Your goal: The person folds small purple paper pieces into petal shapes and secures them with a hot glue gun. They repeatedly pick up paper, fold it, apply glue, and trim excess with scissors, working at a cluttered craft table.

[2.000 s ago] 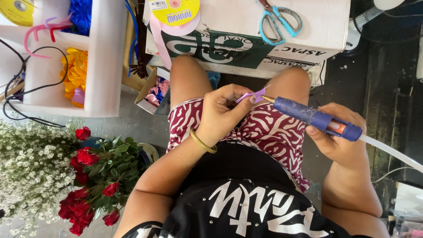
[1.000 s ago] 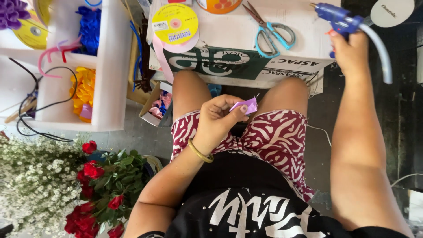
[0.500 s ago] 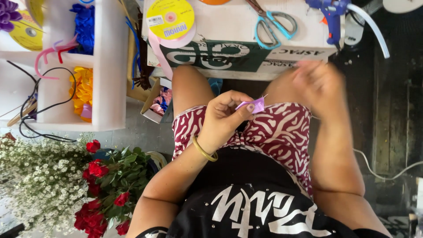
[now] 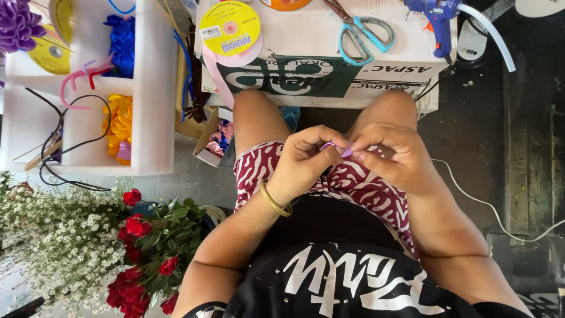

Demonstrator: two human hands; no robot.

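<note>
Purple ribbon piece (image 4: 346, 151) held over lap, near centre, between both hands. Left hand (image 4: 306, 162) curled, thumb and fingertips pinching ribbon; gold bangle (image 4: 274, 201) on wrist. Right hand (image 4: 393, 154) bent inward, fingertips pressed onto same ribbon piece. Far side, on white box (image 4: 306, 35) serving as table: one scissors (image 4: 360, 34), one blue glue gun (image 4: 438, 13), one yellow ribbon spool (image 4: 230, 28). Near left: one bunch red roses (image 4: 147, 247).

Bright, even daylight — sharp overall, right side dim, corners perhaps slightly stretched.

scissors (image 4: 364, 36) and glue gun (image 4: 436, 13) on box (image 4: 294, 76), roses (image 4: 147, 247) left
</note>
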